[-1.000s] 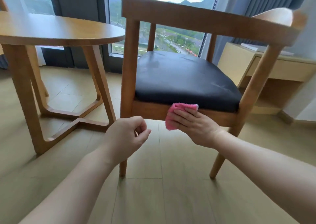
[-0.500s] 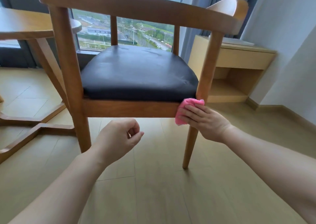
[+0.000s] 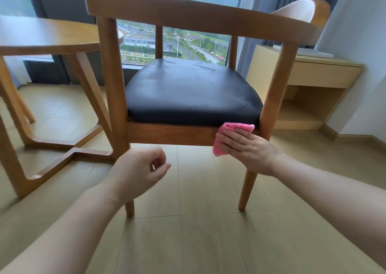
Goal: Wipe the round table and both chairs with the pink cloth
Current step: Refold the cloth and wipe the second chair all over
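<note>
Landmark: the chair (image 3: 188, 92), wooden frame with a black padded seat; all places below are given from it.
Pink cloth (image 3: 231, 135): folded flat against the chair's front seat rail, at the end nearest its right front leg, just under the cushion edge.
Right hand (image 3: 244, 146): fingers straight and laid side by side, pressing the cloth onto the rail; no pinch, the palm carries the pressure.
Left hand (image 3: 140, 171): in front of the chair's left front leg, fingers curled in loosely, holding nothing, touching nothing.
Handling, cloth: judged soft, light and limp; likely to bunch or slip off the narrow rail unless kept folded under a flat palm. Best held at the folded middle.
Handling, chair: judged stiff, fairly light; may shift under a hard push.
Round surface (image 3: 52, 37): left of the chair, apart from it.
Containers: a wall unit right of the chair has an open shelf; nothing visible inside.
</note>
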{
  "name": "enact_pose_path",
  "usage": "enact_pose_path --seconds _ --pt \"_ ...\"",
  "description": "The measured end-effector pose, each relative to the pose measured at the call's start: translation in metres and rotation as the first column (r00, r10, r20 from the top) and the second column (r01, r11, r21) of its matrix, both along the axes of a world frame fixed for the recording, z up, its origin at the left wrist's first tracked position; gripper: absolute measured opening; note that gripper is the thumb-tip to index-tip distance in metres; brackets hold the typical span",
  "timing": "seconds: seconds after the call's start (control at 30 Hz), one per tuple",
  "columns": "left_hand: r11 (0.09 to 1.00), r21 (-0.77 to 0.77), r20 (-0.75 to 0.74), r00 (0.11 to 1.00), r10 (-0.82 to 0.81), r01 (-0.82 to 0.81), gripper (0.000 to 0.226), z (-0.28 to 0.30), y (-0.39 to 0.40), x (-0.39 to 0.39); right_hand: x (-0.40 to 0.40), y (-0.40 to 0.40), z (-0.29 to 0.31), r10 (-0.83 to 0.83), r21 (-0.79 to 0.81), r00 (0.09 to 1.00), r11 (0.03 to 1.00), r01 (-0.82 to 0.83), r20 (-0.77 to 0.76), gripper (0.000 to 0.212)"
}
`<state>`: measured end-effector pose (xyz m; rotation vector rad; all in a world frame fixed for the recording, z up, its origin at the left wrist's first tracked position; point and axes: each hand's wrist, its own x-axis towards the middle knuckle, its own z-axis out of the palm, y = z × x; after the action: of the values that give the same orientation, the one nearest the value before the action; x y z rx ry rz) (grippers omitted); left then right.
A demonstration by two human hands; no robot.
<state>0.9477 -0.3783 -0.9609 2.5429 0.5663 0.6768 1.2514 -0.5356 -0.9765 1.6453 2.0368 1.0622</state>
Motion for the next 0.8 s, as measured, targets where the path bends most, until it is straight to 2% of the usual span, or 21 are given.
enact_pose_path --seconds 0.47,0.8 --pt "0.982 0.0 -0.021 0.982 0.19 -0.19 0.018 0.008 0.052 -0.11 -0.134 0.128 -0.005 0.123 0.078 0.99 0.99 -0.118 -0.069 0.073" --pt "0.982 -0.005 0.005 0.982 0.189 -0.189 0.015 0.004 0.064 -0.126 -0.164 0.16 -0.011 0.119 0.081 0.992 0.99 -0.115 -0.041 0.063"
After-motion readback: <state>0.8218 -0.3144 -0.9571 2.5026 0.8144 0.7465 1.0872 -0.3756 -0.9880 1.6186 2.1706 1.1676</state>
